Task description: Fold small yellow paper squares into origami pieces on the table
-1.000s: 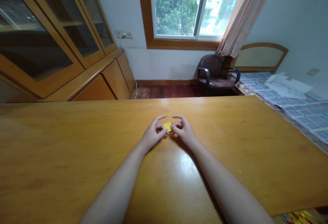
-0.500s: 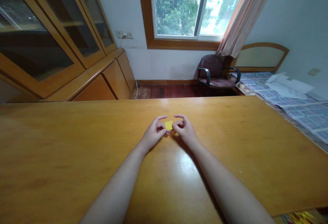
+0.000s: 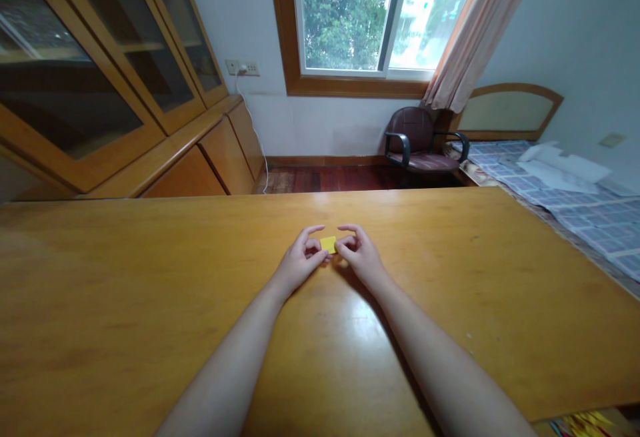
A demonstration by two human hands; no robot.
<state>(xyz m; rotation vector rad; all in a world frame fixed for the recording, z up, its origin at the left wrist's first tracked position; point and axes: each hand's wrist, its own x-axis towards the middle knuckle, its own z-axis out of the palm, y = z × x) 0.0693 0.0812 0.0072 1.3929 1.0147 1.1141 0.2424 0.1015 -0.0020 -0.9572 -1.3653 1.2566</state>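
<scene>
A small folded yellow paper (image 3: pixel 328 244) is pinched between both hands just above a wide wooden table (image 3: pixel 150 277). My left hand (image 3: pixel 299 260) grips its left edge with thumb and fingers curled. My right hand (image 3: pixel 359 255) grips its right edge the same way, its index finger arched over the top. Both forearms reach in from the near edge of the table. Part of the paper is hidden by my fingertips.
A wooden cabinet with glass doors (image 3: pixel 100 70) runs along the left wall. A dark office chair (image 3: pixel 423 140) stands below the window (image 3: pixel 380 13). A bed with a patterned cover (image 3: pixel 575 203) lies at the right. Colourful paper (image 3: pixel 583 421) shows below the table's near right edge.
The yellow paper has been tilted and shifted very slightly between my fingertips; both hands stay in the same place.
</scene>
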